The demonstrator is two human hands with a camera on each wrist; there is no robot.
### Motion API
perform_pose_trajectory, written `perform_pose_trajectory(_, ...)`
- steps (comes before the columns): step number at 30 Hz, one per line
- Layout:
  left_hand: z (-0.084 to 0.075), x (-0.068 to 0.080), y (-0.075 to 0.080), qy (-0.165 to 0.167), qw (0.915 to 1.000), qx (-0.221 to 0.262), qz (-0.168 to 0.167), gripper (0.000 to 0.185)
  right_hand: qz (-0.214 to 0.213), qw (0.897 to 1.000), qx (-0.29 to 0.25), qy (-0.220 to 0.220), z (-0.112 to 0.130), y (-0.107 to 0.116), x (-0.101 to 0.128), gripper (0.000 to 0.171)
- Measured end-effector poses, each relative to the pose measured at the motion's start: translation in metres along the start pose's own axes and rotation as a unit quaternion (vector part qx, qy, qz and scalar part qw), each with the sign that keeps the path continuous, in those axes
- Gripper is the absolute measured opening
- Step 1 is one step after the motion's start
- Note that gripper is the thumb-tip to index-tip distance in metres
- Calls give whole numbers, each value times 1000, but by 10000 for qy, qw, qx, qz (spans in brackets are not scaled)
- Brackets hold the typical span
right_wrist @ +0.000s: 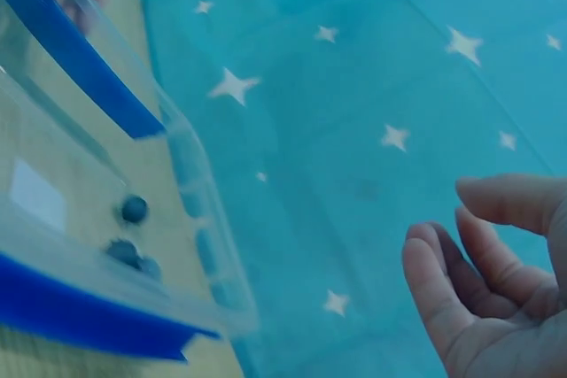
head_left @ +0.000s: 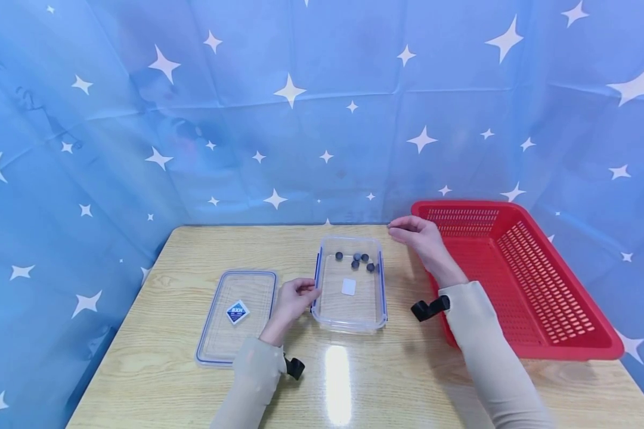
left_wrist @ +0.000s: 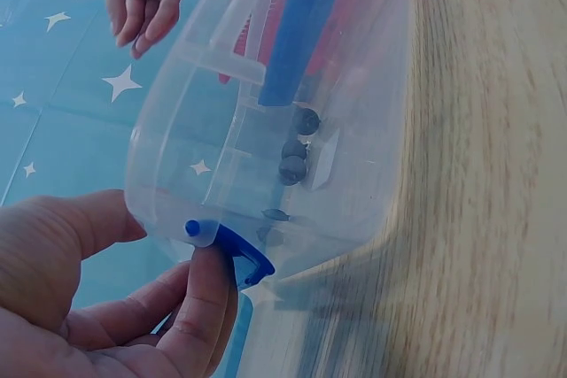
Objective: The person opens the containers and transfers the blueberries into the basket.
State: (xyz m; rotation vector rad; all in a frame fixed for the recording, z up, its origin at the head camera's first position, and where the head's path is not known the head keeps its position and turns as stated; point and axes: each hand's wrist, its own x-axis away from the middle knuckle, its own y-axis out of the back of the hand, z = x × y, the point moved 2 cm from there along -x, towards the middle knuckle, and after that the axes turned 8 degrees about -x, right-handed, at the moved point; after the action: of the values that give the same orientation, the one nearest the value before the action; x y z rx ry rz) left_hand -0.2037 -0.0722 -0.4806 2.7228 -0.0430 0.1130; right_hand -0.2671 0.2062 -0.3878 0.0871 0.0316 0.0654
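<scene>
A clear plastic food container point(head_left: 349, 307) with blue side clips stands on the table. Inside, several blueberries point(head_left: 356, 264) lie toward its far end, and a white label point(head_left: 348, 286) shows on its bottom. My left hand point(head_left: 295, 298) grips the container's left side, with thumb and fingers around the edge by a blue clip point(left_wrist: 244, 252). Up past the container's far right corner, my right hand point(head_left: 420, 238) hovers beside the red basket point(head_left: 515, 286). In the right wrist view its fingers point(right_wrist: 430, 285) bend loosely with a gap to the thumb, and nothing shows between them.
On the table's left lies a clear lid point(head_left: 222, 342) with a blue rim and a blue-and-white sticker point(head_left: 238, 311). The large red basket takes up the right side. A blue curtain point(head_left: 322, 119) with white stars hangs behind the wooden table point(head_left: 155, 333).
</scene>
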Motion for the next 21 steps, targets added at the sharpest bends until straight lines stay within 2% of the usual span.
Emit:
perform_pose_trajectory(6,0,0,1,13,10000,38,-10,28,163,9988,-452,-133,-2,-29,1,34)
perform_pose_trajectory(12,1,0,1,30,9999,96,17,28,-305,9960,-815,-208,-9,-52,9,28)
perform_pose_trajectory(17,2,0,1,55,9999,103,36,28,-586,9908,-1213,-131,-29,-66,12,16)
perform_pose_trajectory(21,3,-1,0,4,9999,119,47,28,-862,9886,-1225,-161,-39,-78,13,23)
